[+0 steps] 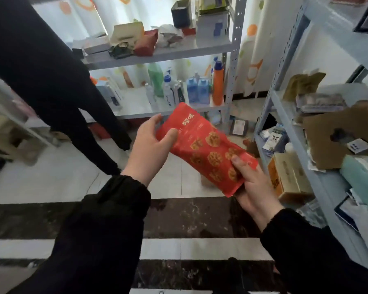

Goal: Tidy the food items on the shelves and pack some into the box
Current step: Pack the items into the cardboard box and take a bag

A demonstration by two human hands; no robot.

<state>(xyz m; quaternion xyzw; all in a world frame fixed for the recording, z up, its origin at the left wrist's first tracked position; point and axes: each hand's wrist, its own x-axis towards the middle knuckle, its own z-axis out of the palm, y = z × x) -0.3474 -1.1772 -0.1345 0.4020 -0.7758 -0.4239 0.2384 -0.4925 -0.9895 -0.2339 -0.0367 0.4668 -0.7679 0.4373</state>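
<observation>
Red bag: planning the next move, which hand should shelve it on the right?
Probably right: the right hand grips the bag's near end beside that shelf; the left hand holds the far end.

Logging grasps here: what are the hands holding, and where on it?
One red snack bag: the left hand grips its far end, the right hand its near end, thumbs on the printed front.

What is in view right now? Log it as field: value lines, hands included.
held item: red snack bag, slanted, in the air above the floor
left hand: grips the bag's far end, thumb on its front
right hand: grips the bag's near end, thumb on its front
far shelf: orange bottle among other bottles on the level below
right shelf: brown cardboard with a cut-out hole
bystander: person in black, at left
</observation>
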